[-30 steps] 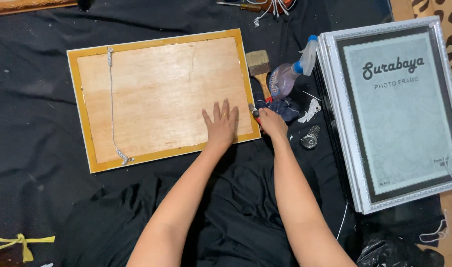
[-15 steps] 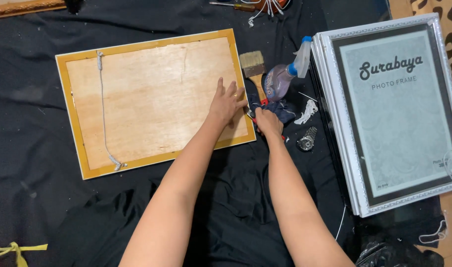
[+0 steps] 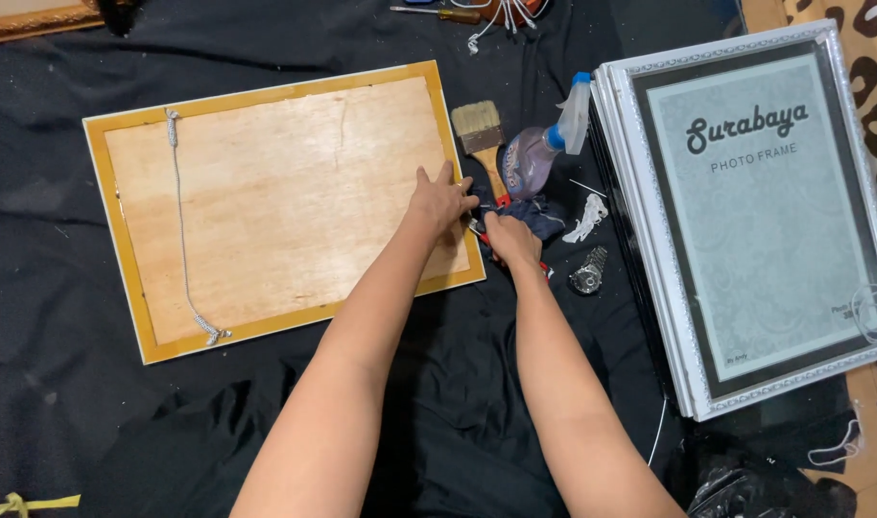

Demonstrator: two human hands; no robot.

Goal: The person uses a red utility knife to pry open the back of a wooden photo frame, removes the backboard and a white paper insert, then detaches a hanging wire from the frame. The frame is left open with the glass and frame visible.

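While the left hand [image 3: 438,201] lies flat and open, fingers spread, on the plywood back of the frame [image 3: 275,206] near its right edge, the right hand [image 3: 509,240] is closed around a small red-handled tool [image 3: 479,230] just off that same edge; how the tool meets the frame cannot be told. Both hands nearly touch at the frame's right rim. One yellow-bordered frame lies face down on the black cloth [image 3: 45,384], with one cord [image 3: 181,230] strung down its left side. Just right of the frame lie one brush [image 3: 481,134], one spray bottle [image 3: 544,144], a dark rag [image 3: 539,213], a white scrap [image 3: 586,217] and one wristwatch [image 3: 588,273]. Farther right of the frame sits one stack of silver-edged frames [image 3: 765,211], close to the watch. Bare cloth stretches left of and below the frame, well apart from the hands. Above the frame, one screwdriver [image 3: 438,13] lies at the top border.
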